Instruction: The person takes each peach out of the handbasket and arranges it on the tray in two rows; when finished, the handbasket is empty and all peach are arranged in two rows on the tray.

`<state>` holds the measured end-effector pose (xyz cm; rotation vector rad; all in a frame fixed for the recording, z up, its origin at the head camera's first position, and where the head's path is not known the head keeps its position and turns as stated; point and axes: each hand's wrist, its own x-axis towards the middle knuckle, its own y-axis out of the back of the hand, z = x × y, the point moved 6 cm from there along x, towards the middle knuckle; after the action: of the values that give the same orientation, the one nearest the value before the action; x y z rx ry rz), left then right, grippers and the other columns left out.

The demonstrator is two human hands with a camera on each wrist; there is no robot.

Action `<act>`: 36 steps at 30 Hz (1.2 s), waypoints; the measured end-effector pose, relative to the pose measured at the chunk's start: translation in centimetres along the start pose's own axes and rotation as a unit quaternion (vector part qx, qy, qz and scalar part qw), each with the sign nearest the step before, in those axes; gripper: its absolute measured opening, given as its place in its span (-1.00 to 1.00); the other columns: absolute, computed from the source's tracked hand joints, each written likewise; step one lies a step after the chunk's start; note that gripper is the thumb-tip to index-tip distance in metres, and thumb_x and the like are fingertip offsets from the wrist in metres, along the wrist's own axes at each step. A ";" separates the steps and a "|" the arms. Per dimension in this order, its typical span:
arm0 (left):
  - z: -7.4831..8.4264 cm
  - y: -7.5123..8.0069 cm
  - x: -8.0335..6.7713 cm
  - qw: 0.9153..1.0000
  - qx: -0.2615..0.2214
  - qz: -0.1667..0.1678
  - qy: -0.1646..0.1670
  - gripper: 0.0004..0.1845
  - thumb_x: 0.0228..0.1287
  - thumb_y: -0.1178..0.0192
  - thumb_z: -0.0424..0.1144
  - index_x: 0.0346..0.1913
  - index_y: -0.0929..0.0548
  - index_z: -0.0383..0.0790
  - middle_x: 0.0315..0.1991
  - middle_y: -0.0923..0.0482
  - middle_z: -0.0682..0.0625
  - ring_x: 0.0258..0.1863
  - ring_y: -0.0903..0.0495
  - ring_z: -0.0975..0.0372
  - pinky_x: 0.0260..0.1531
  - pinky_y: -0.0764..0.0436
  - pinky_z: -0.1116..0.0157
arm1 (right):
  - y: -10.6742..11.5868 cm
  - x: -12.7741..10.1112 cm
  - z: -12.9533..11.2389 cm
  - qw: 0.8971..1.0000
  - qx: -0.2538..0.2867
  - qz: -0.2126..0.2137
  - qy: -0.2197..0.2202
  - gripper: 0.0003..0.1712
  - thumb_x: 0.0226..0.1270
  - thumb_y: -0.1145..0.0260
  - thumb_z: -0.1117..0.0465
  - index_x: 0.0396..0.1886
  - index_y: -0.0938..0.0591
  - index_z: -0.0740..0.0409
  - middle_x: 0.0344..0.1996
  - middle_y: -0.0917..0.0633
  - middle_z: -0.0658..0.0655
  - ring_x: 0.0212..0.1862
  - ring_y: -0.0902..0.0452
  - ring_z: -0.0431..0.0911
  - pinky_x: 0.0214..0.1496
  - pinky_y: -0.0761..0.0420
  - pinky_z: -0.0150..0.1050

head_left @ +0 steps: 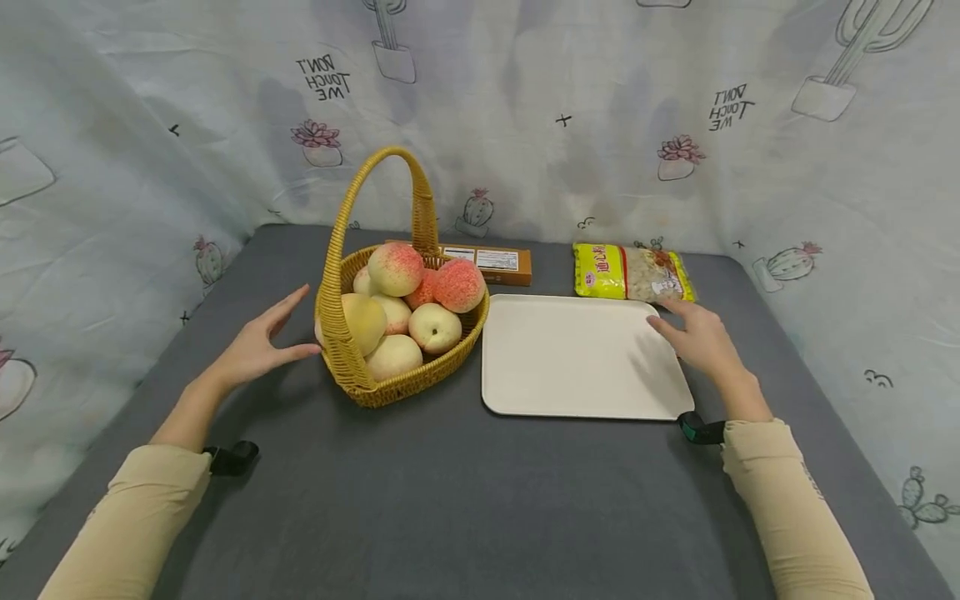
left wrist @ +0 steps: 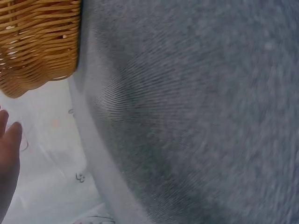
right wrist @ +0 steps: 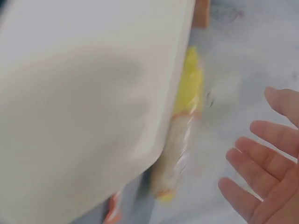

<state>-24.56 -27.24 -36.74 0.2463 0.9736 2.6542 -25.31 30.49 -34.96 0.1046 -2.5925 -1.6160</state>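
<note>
Hands are both in the approach stage; nothing is gripped. The left hand (head_left: 258, 346) lies beside the left wall of the wicker basket (head_left: 420, 377), its fingers (head_left: 288, 302) straight and slightly spread, tips just short of or barely touching the weave; contact cannot be confirmed. The right hand (head_left: 697, 337) hovers over the far right corner of the cream tray (head_left: 570, 367), fingers relaxed and parted, holding nothing, with the yellow snack packet (head_left: 632, 272) just beyond them.

The basket stands left of centre, touching or nearly touching the tray's left edge, and is heaped with peaches (head_left: 395, 268) up to and above its rim. The tray is bare.

Judgement: work appears to be at its outset, with fruit in the basket and none on the tray. A next move would call for the left hand to steady the basket wall or lift over the rim, clearing the tall handle (head_left: 378, 179), and close around one peach without dislodging the pile.

Surface: a bench (head_left: 450, 500) covered in dark grey cloth. A brown carton (head_left: 495, 262) lies at the far edge behind the basket. Pale fabric printed with cacti (head_left: 480, 100) encloses the bench on three sides.
</note>
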 end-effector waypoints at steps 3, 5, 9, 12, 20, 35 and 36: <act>-0.5 -0.6 0.1 0.999 -0.012 -0.028 0.013 0.11 0.17 -0.39 -0.25 0.58 0.20 -0.03 0.55 0.29 -0.21 0.48 0.20 -0.22 0.35 0.02 -0.29 | -0.3 0.8 -2.3 0.999 0.009 -0.002 0.032 -0.34 0.51 -0.11 0.04 0.37 -0.35 0.44 0.29 -0.36 0.50 0.30 -0.24 0.39 0.26 -0.31 0.33; -0.5 -0.8 0.2 0.999 -0.017 -0.036 0.013 0.14 0.14 -0.42 -0.27 0.58 0.20 -0.06 0.56 0.29 -0.20 0.49 0.21 -0.21 0.36 0.03 -0.27 | -0.5 1.3 -3.8 0.999 0.015 -0.003 0.051 -0.36 0.50 -0.13 0.06 0.36 -0.36 0.44 0.28 -0.40 0.47 0.27 -0.30 0.37 0.24 -0.37 0.29; -0.2 -1.0 0.5 0.999 -0.013 -0.040 0.009 0.16 0.10 -0.45 -0.24 0.58 0.18 -0.04 0.55 0.27 -0.20 0.49 0.21 -0.19 0.37 0.04 -0.26 | -1.3 2.2 -7.2 0.994 0.037 -0.011 0.098 -0.41 0.48 -0.16 0.11 0.36 -0.39 0.39 0.28 -0.42 0.43 0.22 -0.39 0.35 0.22 -0.44 0.22; 0.0 -1.0 0.5 0.999 -0.006 -0.041 0.011 0.17 0.09 -0.46 -0.22 0.58 0.18 0.00 0.55 0.25 -0.19 0.49 0.21 -0.19 0.36 0.05 -0.28 | -2.3 2.8 -10.3 0.988 0.062 -0.016 0.142 -0.44 0.46 -0.20 0.13 0.33 -0.44 0.37 0.27 -0.46 0.38 0.24 -0.41 0.29 0.28 -0.42 0.15; 0.1 -1.1 0.6 0.998 0.008 -0.050 0.025 0.10 0.20 -0.38 -0.13 0.57 0.20 0.01 0.56 0.32 -0.11 0.49 0.24 -0.19 0.30 0.03 -0.35 | -5.6 3.4 -20.4 0.955 0.120 -0.043 0.268 -0.49 0.37 -0.30 0.19 0.24 -0.54 0.35 0.18 -0.57 0.29 0.23 -0.46 0.13 0.24 -0.51 -0.01; 0.0 -1.0 1.2 0.996 0.050 -0.059 0.034 0.10 0.18 -0.39 -0.08 0.57 0.16 -0.11 0.56 0.31 -0.13 0.46 0.18 -0.27 0.24 -0.04 -0.40 | -12.4 5.0 -32.4 0.930 0.109 -0.162 0.312 -0.12 0.29 -0.36 -0.06 0.48 -0.26 0.21 0.41 -0.35 0.13 0.40 -0.25 -0.08 0.38 -0.32 -0.29; 0.0 -1.1 1.3 0.997 0.047 -0.059 0.033 0.10 0.18 -0.39 -0.09 0.57 0.16 -0.11 0.56 0.31 -0.12 0.46 0.19 -0.26 0.25 -0.05 -0.38 | -12.6 5.1 -32.9 0.929 0.108 -0.170 0.311 -0.10 0.29 -0.37 -0.06 0.49 -0.24 0.20 0.42 -0.33 0.12 0.41 -0.22 -0.09 0.39 -0.30 -0.30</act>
<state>-25.54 -26.01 -37.32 0.1197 1.1009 2.5275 -26.68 -4.92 -31.64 0.9583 -2.2952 -1.1002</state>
